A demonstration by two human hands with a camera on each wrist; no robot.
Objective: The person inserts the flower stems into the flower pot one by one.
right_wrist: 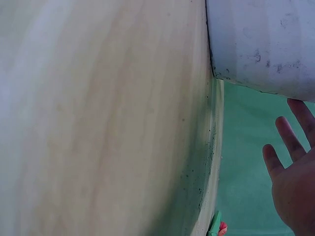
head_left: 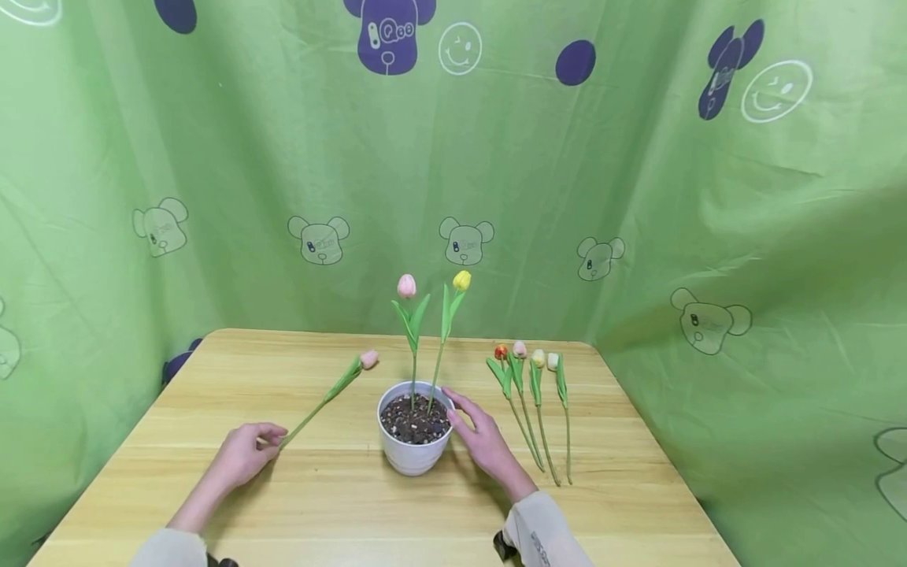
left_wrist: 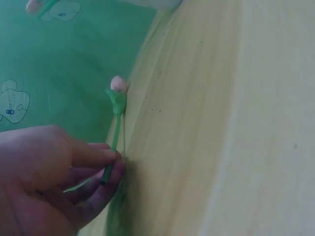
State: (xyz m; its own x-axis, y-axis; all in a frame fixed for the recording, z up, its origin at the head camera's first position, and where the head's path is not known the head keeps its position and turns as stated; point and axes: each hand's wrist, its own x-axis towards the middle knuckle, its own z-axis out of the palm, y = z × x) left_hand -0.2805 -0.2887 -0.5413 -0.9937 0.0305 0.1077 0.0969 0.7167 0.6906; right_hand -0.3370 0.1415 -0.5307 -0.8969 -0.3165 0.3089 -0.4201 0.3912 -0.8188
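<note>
My left hand pinches the lower end of a pink artificial tulip between thumb and fingers. The left wrist view shows the stem's cut end poking out past the fingertips. At the table's middle stands a white flowerpot filled with dark soil. In the soil stand a second pink tulip and a yellow tulip, the yellow one leaning right. My right hand rests its spread fingers against the pot's right side and rim.
Right of the pot several tulips lie side by side on the wooden table: a red one, a pink one, a pale yellow one and a white one. A green patterned curtain hangs behind the table and at both sides.
</note>
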